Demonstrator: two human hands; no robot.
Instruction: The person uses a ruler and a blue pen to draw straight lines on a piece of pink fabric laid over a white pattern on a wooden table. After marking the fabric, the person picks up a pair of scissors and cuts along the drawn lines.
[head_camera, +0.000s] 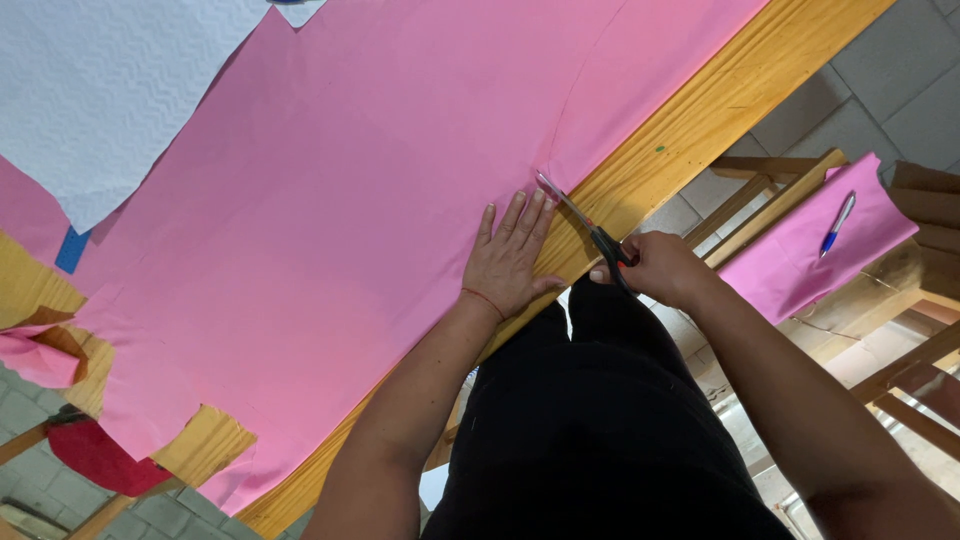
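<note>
1. Right now the right hand (665, 268) is closed around the black handles of the scissors (585, 225), whose blades point toward 10 o'clock and bite into the edge of the pink sheet (330, 200) where it meets the tabletop (700, 110) rim.
2. Flat on the sheet, the left hand (507, 262) holds nothing; its fingers (515, 215) lie stretched out and close together, pointing to 12 o'clock, just beside the blades at their 8 o'clock.
3. First risk: the fingertips sit very near the blade tips. If the blades drift left, or the pressing hand creeps forward, a fingertip could be nicked.
4. Second risk: a faint line runs up the sheet toward 12 o'clock from the cut. The blades lie at an angle to it, so the cut could wander off that line.
5. Third risk: the sheet is large and pinned only at one spot. A pull from the scissors could shift or crease it, and thin material could tear rather than cut clean.
6. Fourth risk: the sheet hangs a little over the wooden edge, so the lower blade may catch on the wood and jam.
7. At 3 o'clock, well apart, a pen (838, 222) lies on a pink scrap (800, 265) across a stool (780, 190); it plays no part.
</note>
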